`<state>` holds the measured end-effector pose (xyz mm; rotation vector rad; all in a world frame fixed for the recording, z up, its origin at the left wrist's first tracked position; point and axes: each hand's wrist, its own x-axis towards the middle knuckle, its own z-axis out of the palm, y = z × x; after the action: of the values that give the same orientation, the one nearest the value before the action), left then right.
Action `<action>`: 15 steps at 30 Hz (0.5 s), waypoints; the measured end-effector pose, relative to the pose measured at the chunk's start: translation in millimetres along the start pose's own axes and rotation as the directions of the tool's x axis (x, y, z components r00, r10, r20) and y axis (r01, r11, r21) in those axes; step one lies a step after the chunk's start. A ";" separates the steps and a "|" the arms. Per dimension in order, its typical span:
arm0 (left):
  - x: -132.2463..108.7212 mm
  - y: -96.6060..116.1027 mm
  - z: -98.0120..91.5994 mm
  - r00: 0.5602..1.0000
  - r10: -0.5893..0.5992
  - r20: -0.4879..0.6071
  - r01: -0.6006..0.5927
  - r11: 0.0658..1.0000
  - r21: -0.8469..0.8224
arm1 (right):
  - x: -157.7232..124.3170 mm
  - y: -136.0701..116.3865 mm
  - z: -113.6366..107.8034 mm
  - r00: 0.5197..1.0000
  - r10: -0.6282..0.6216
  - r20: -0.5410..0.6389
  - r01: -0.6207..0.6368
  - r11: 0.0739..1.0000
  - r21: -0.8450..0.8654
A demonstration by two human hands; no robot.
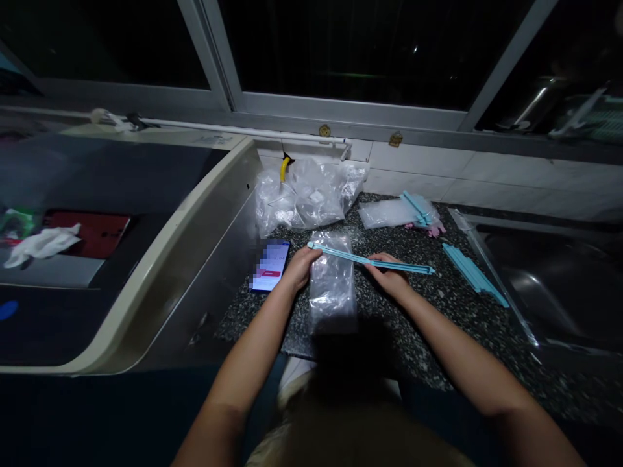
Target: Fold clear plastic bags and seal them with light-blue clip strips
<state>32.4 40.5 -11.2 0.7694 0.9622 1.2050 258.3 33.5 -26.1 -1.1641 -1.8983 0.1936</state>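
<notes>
From where I stand, the pale blue strip [402, 265] runs crosswise in front of the person, its long axis nearly square to that of the flat clear bag [333, 295], which lies lengthwise away from the body. The strip passes over the bag's far portion; contact between the two cannot be confirmed. The left hand [298, 267] is nearer the bag, at its left edge, with thumb and fingers pinched near the strip's left end. The right hand [390, 280], beyond the bag's right edge, has its fingers closed about the strip near mid-length, leaving the other end projecting rightward. Material of the strip: apparently rigid plastic, slender, with lengthwise ridges and a possible joint near the middle. Material of the bag: thin, glossy film, rectangular and lightly wrinkled. Supporting surface: dark speckled countertop [428, 334], apparently stone. A bundle of similar blue strips [472, 274] lies aslant on the right, beside the metal sink [555, 285]. A lit phone [271, 267] lies just left of the left hand. Crumpled transparent film [311, 198] is heaped against the white tiles [418, 163].
</notes>
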 end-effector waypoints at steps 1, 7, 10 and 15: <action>-0.1 -0.2 0.1 1.000 0.014 0.026 -0.014 1.000 0.011 | 0.9 0.1 -1.4 1.000 0.009 -0.018 -0.009 1.000 0.002; -2.2 1.2 1.4 0.992 0.050 0.116 -0.058 0.996 0.070 | 9.5 10.6 -17.4 0.977 0.123 -0.172 -0.120 0.992 0.024; -7.3 4.7 3.1 0.984 0.008 0.179 -0.016 0.999 0.042 | 13.6 20.1 -25.1 0.959 0.187 -0.212 -0.188 0.982 0.018; -14.3 7.0 5.9 0.957 -0.076 0.279 0.061 0.996 0.063 | 14.5 22.6 -25.7 0.981 0.185 -0.057 -0.187 0.982 -0.034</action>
<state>33.9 28.1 0.3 0.9159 0.7812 0.9810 289.4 49.8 -13.9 -1.3610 -1.7534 0.2259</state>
